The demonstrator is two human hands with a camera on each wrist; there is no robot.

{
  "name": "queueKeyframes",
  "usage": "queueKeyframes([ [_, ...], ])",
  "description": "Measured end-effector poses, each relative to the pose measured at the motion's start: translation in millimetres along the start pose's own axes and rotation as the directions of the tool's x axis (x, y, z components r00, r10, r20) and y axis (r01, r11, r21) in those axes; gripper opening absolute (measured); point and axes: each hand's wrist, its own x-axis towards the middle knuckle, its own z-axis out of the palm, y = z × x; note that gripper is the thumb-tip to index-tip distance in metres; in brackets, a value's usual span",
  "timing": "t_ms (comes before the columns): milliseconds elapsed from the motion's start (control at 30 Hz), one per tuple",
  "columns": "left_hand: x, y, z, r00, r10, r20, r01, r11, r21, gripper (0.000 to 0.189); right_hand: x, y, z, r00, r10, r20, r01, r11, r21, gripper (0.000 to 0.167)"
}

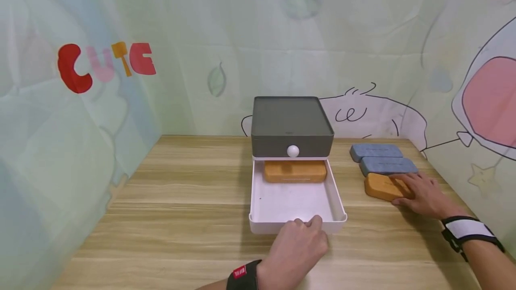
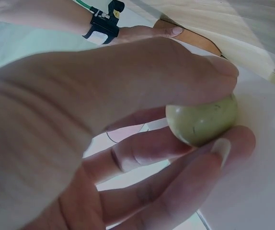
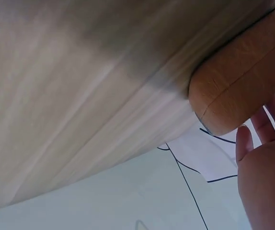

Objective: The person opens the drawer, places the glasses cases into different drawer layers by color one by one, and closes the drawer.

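Note:
My left hand is at the front of a pulled-out white drawer, pinching its round pale knob between thumb and fingers. Inside the drawer, toward the back, lies an orange glasses case. A second orange glasses case is on the table to the right. Around its right end is my right hand, thumb on the near side and fingers over the far side. The right wrist view shows that case's rounded end, with the fingers partly hidden behind it.
Two blue glasses cases lie side by side just behind the orange one. Above the open drawer sits a grey-topped drawer box with a closed drawer and white knob. Printed curtains stand along the back and sides of the wooden table.

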Motion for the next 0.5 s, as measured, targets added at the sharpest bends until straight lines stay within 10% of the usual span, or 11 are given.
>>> queueKeyframes([
  [500,-0.2,-0.6,-0.7,1.0,0.009,0.017,-0.009,1.0,0.0,0.018,-8.3,-12,-2,0.973,-0.107,-0.204,0.111,0.994,0.005,0.065],
])
